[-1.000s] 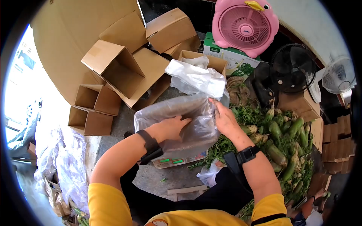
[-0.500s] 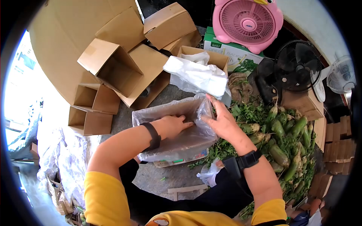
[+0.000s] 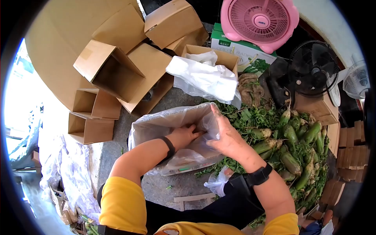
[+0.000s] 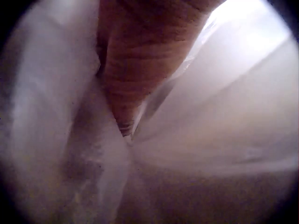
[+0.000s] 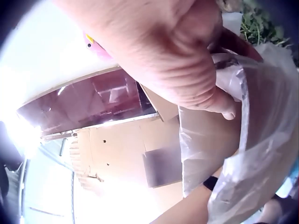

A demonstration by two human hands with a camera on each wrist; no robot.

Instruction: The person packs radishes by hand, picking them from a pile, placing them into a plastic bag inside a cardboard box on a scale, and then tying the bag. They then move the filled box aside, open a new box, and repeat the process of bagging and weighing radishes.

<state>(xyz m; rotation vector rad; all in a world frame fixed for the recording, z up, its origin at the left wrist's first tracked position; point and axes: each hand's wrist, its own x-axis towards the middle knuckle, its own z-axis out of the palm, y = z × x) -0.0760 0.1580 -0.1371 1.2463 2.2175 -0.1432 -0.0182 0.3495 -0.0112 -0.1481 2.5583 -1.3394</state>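
Observation:
A cardboard box (image 3: 178,169) lined with a clear plastic bag (image 3: 196,156) stands tilted in front of the person. Reaching down inside it is the left hand (image 3: 183,137), its fingers pointing toward the right-hand wall against the liner. In the left wrist view the same hand (image 4: 145,56) is surrounded by plastic film, its fingertips mostly hidden. The right hand (image 3: 229,137) grips the box's right edge, thumb on the inside and fingers on the outside. The right wrist view shows this thumb (image 5: 217,102) over the lined wall, with the plastic folded over the rim.
A heap of leafy green radishes (image 3: 290,160) lies to the right. Behind the box sits another carton with white plastic bags (image 3: 203,76). Empty cartons (image 3: 117,74) are piled at the left. A pink fan (image 3: 260,21) and a black fan (image 3: 315,70) stand at the back.
The box has tilted and shifted slightly left and toward the person, now covering most of the scale below. The left hand has gone deeper inside; the right hand has settled on the right edge.

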